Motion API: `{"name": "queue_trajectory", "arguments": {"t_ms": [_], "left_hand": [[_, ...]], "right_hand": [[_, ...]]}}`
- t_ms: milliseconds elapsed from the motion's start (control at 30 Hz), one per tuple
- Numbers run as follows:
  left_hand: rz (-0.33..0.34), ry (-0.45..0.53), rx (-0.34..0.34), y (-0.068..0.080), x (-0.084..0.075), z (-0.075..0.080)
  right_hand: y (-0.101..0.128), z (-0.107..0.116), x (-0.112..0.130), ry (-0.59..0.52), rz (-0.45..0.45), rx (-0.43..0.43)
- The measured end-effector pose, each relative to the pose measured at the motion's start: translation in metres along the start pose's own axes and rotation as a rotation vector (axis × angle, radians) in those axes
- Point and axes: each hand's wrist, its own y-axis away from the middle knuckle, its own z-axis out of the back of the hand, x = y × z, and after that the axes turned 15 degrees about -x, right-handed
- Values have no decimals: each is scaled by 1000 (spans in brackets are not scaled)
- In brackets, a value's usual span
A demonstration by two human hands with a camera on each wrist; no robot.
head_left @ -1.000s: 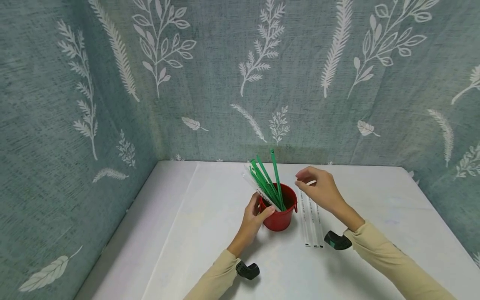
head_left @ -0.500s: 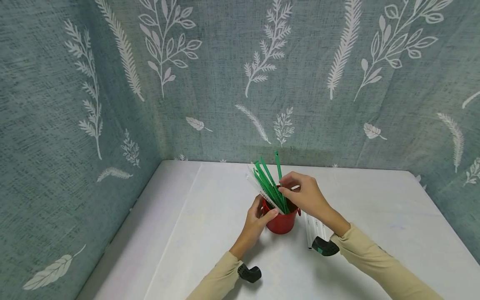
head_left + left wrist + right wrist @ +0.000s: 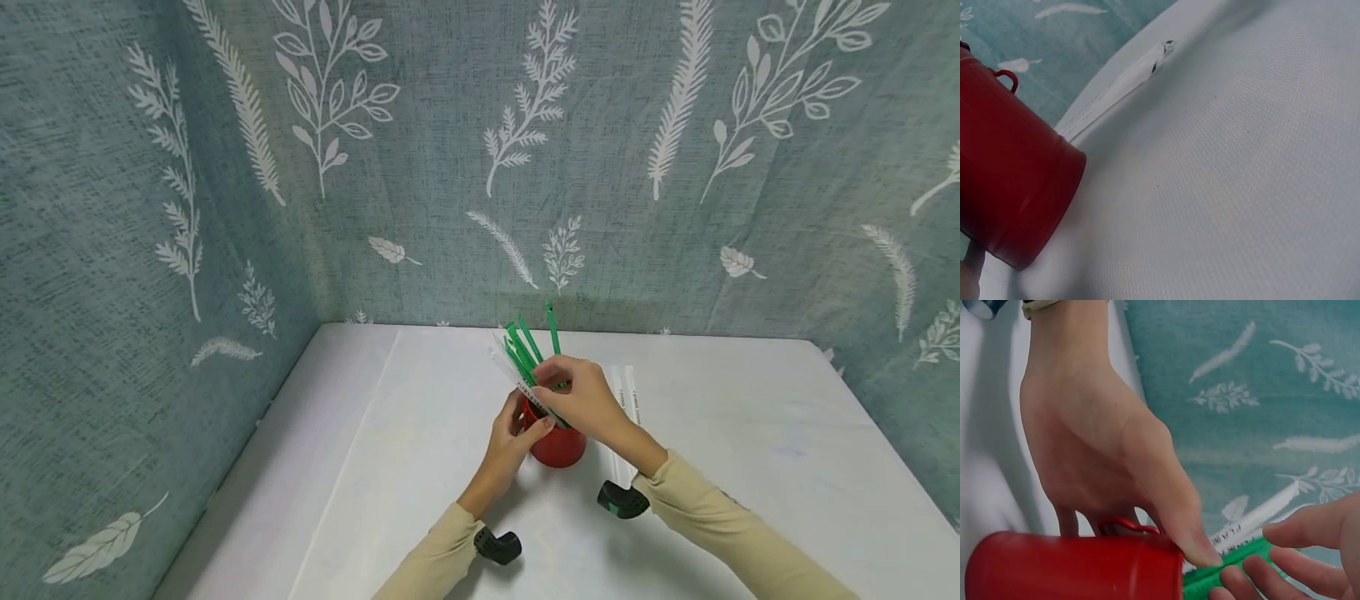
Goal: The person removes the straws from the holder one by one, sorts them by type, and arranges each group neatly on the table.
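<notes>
Bucket (image 3: 558, 450), red and round, sits on the surface (image 3: 420, 483). My left hand (image 3: 504, 457) grips its side, maybe so it won't tip. Green straws (image 3: 519, 350) lean inside it. My right hand (image 3: 581, 400) curls by them; I can't tell if it pinches one.
</notes>
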Motion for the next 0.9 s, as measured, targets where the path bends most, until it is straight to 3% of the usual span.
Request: {"name": "queue_trajectory", "arguments": {"t_ms": [433, 667, 900], "left_hand": [[11, -8, -1, 2, 1, 0], [16, -29, -1, 3, 2, -2], [4, -19, -7, 1, 0, 0]], "right_hand": [[5, -22, 2, -8, -68, -13], [8, -25, -2, 38, -29, -54], [4, -24, -2, -21, -25, -53]]}}
